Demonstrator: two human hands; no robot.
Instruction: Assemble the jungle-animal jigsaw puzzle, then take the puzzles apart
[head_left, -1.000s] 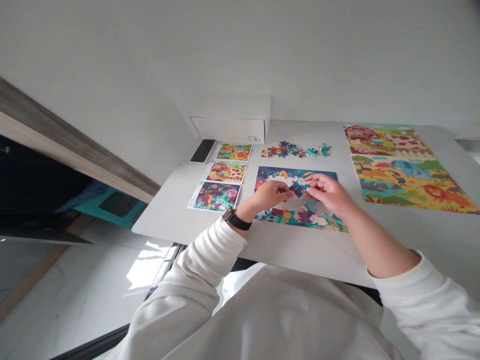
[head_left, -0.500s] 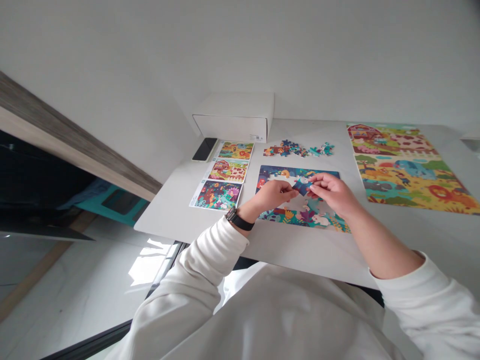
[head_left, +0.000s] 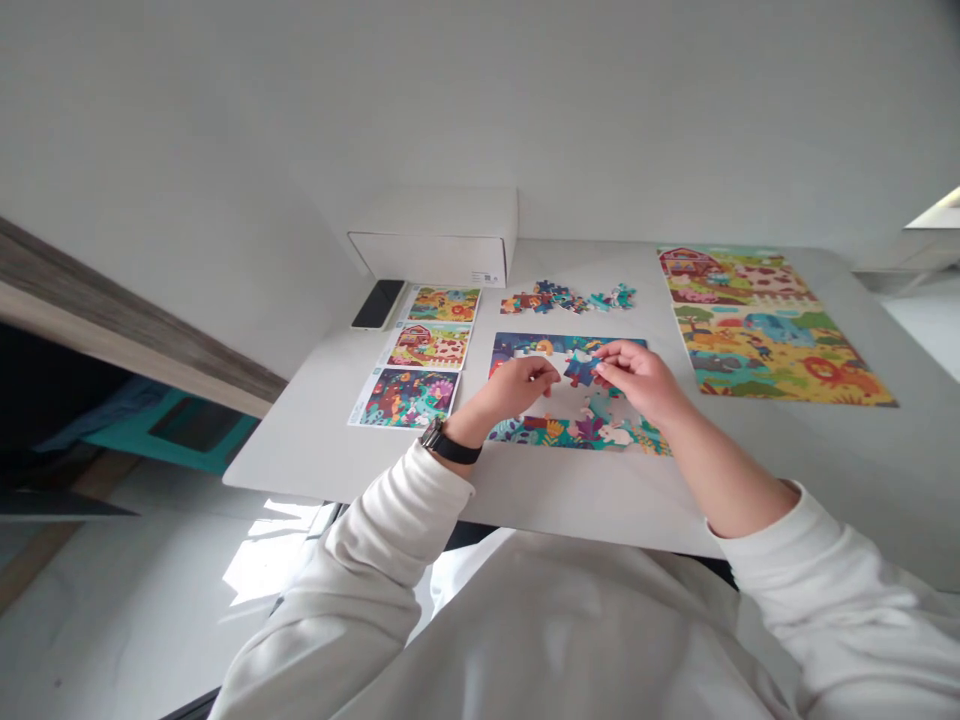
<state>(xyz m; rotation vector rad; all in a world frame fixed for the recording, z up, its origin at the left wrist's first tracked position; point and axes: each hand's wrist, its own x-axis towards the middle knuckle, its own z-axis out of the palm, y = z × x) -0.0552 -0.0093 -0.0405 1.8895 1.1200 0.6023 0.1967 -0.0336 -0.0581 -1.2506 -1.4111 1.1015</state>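
Between the thumb and fingers of my right hand (head_left: 636, 378) is a blue jigsaw puzzle piece (head_left: 580, 368), held over the upper part of a partly filled puzzle (head_left: 551, 432). My left hand (head_left: 523, 388) hovers over the left side of that puzzle, fingers curled together, with no piece visible in them. A gap separates it from the blue piece. The puzzle has a dark blue border at the top and plants and a white rabbit along the bottom; its middle shows a pale bare area. My right hand hides part of its upper right.
Loose puzzle pieces (head_left: 551, 294) lie behind the puzzle. To the left are a sheet with three small pictures (head_left: 428, 345), a phone (head_left: 379, 304) and a white box (head_left: 427, 257). Two assembled puzzles, a farm (head_left: 739, 278) and a safari scene (head_left: 780, 350), lie to the right.
My left hand has come off the blue puzzle piece and moved slightly left. My right hand still holds the piece. The whole view has shifted, so the table appears further left.
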